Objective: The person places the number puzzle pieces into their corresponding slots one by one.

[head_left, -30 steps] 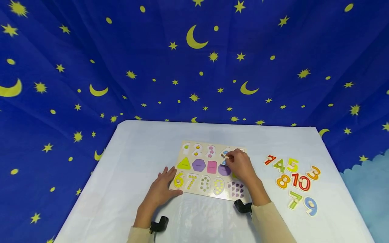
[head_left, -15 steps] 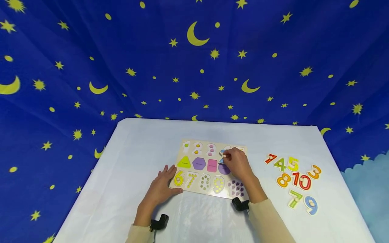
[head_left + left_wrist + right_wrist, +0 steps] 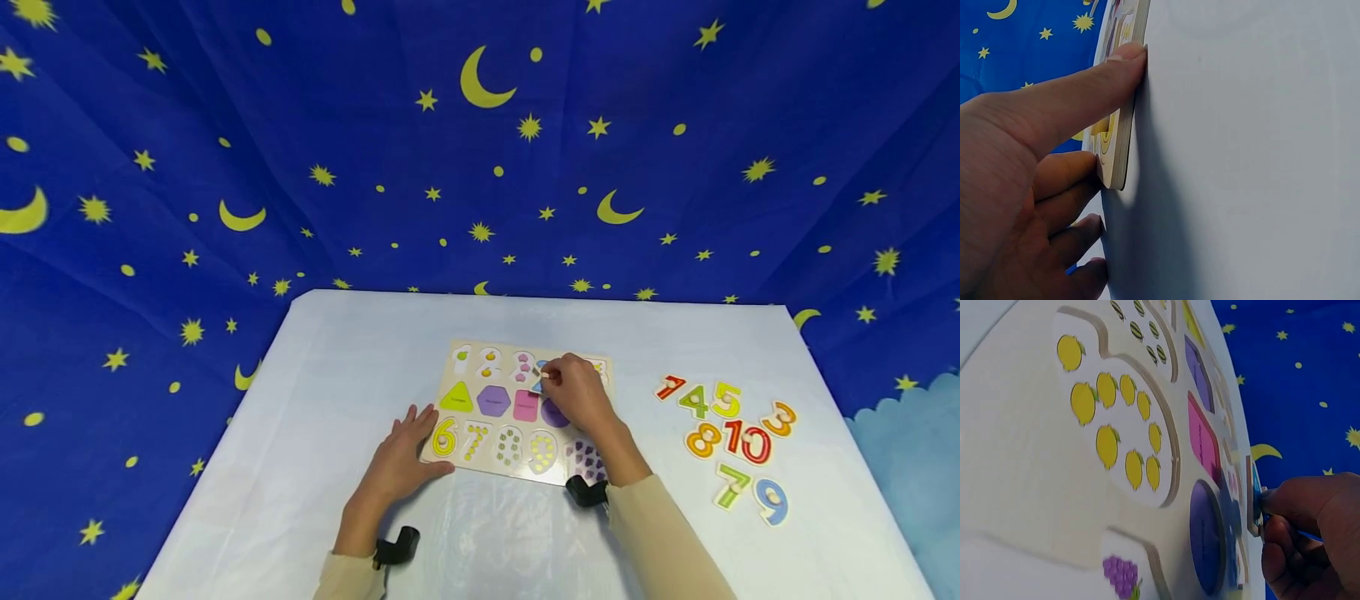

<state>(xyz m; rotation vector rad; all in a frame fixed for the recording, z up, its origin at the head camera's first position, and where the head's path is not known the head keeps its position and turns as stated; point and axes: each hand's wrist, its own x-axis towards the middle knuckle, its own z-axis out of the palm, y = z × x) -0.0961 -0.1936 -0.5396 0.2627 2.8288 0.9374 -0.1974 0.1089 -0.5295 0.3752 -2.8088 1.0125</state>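
A wooden number puzzle board lies on the table, its number recesses printed with fruit. My left hand rests at the board's near left corner. In the left wrist view its straight thumb presses along the near edge while the fingers touch the left edge. The yellow 6 piece sits in the board beside it. My right hand pinches the knob of a blue number piece above the top row, close to the recess with pink fruit. The fingers hide part of that piece.
To the right of the board lie several loose number pieces: a red 1, green 4, yellow 5, orange 8, red 10 and blue 9 among them. A starry blue cloth hangs behind the white table.
My right hand has moved left along the top row with the blue piece, from the fourth recess towards the third. The left hand has stayed at the corner.
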